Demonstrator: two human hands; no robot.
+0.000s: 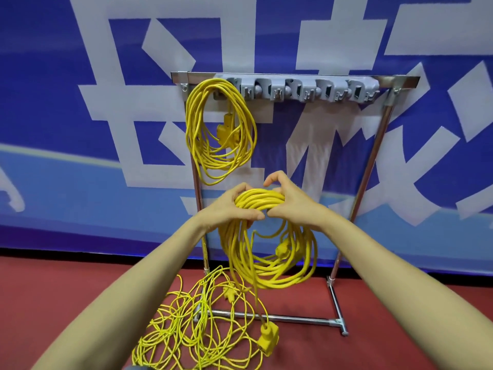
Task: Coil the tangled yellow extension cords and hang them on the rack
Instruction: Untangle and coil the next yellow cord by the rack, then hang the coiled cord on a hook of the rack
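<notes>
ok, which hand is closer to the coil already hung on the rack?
Left. The left hand sits just below the hung coil, slightly to its right; the right hand is farther right. Both grip the second coil.

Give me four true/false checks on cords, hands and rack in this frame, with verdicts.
1. A coiled yellow extension cord hangs from the grey plastic hook strip on the chrome tube rack. True.
2. The left hand and right hand both grip a second yellow coil. True.
3. That second coil is already on a hook. False: it is held in front of the rack, below the hooks.
4. Every cord is coiled. False: a tangled yellow cord lies on the red floor.
</notes>
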